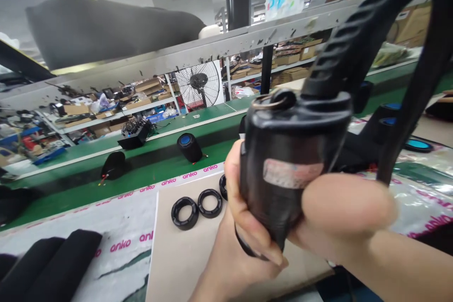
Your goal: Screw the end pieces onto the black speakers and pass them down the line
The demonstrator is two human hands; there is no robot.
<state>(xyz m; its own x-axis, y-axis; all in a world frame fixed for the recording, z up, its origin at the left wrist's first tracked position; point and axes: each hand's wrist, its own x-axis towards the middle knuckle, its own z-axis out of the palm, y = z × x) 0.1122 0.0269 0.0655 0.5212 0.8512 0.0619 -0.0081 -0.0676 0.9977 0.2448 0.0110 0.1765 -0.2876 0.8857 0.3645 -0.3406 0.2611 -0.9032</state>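
Both hands are clasped around a black, cylindrical powered hand tool [286,160] with a worn pale label on its barrel; the left hand [244,226] wraps it from the near left side, fingers curled under its lower end, while the right hand [339,217] closes on it from the right, its thumb blurred across the front; neither is slack, and both grip the same body. The tool stands close before the camera, its long axis roughly upright and tipped slightly to the left, with a thick ribbed black cable [357,28] rising from its top toward the upper right; it is held above a tan sheet of cardboard [184,255] on the tabletop, and what lies directly under its tip is hidden by the fingers. Just to the left of the left hand, well below the tool's top, lie two black plastic rings [197,207] side by side, with part of a third beside the thumb; the left hand is the nearer to them. Beyond runs a green conveyor belt [152,165] carrying a black cylinder with a blue top [189,146].
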